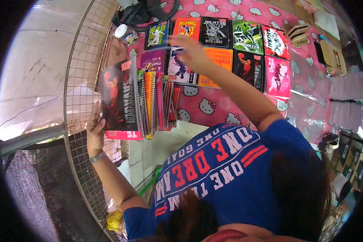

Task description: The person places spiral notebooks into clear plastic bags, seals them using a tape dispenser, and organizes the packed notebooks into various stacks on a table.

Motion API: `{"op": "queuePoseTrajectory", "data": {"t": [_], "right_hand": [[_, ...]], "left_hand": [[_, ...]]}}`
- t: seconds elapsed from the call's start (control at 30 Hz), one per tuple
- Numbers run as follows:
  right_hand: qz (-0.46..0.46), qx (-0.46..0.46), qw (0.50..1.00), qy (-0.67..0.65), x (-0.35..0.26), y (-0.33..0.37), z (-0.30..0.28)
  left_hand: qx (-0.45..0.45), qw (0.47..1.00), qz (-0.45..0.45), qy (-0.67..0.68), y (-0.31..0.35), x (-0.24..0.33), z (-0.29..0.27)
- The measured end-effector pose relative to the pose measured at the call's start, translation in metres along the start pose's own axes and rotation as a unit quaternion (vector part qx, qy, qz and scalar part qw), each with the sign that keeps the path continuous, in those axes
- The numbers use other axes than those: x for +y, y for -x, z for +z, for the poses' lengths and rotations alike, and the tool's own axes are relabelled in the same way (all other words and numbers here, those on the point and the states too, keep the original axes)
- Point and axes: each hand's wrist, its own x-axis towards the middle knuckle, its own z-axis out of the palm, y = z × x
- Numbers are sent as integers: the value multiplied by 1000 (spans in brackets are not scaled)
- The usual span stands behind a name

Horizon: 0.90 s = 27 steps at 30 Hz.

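My left hand (pixel 96 126) grips a thick stack of spiral notebooks, held on edge at the left by the wire mesh. The outermost is a black notebook (pixel 119 97) with a red player figure; wire spirals and orange, pink and green covers show behind it. My right hand (pixel 192 51), slightly blurred, reaches over the laid-out notebooks with fingers stretched out and holds nothing. Below it lies a white and navy notebook (pixel 182 76), partly covered by the hand. Beside that are an orange notebook (pixel 220 60), a purple notebook (pixel 152 60) and a red notebook (pixel 185 29).
More notebooks lie in two rows on a pink cartoon-cat tablecloth (pixel 207 105), including a green notebook (pixel 247 37) and a pink notebook (pixel 278 78). A white-lidded jar (pixel 123 32) and black bag (pixel 139 15) stand far left. Metal mesh (pixel 78 97) borders the left; cardboard pieces (pixel 332 56) lie right.
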Motion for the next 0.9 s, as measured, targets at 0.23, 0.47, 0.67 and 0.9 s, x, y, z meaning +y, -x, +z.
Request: {"op": "queuePoseTrajectory", "data": {"t": [0.23,0.47,0.67,0.9], "right_hand": [[87,-276,822,491,72,214,-37],[87,53,985,138,-100,30,-65],[-306,-110,930,170,-195,-2,48],[69,78,994,25,-35,-31,47]], "left_hand": [[56,994,7,-89,30,-5,3],[-3,986,6,-167,-7,10,19],[32,995,-62,65,-4,-20,-18],[-52,984,-16,-169,-13,19,28]]}}
